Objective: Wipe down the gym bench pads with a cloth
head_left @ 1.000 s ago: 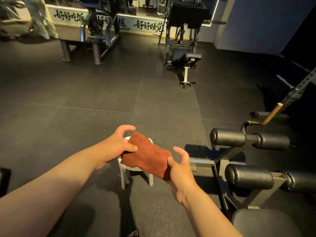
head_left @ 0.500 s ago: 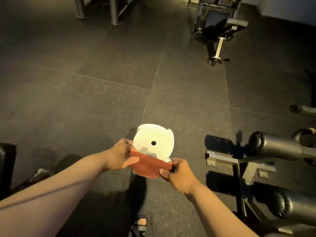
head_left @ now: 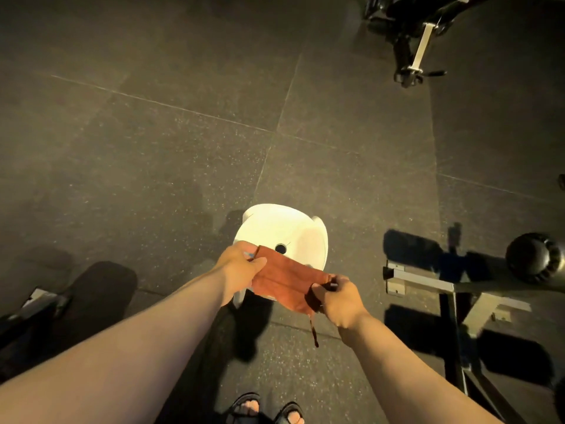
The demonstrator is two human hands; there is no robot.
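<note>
Rust-brown cloth (head_left: 284, 281), its ends pinched in curled fingers of the left hand (head_left: 241, 264) and right hand (head_left: 339, 301), is held well apart from the roller pad (head_left: 532, 258) at right, so wiping seems unstarted.

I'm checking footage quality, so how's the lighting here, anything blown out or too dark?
Head view: the white stool is blown out; the cloth, left hand and right hand read clearly; the roller pad at right sits dim; hard shadows cross the floor.
</note>
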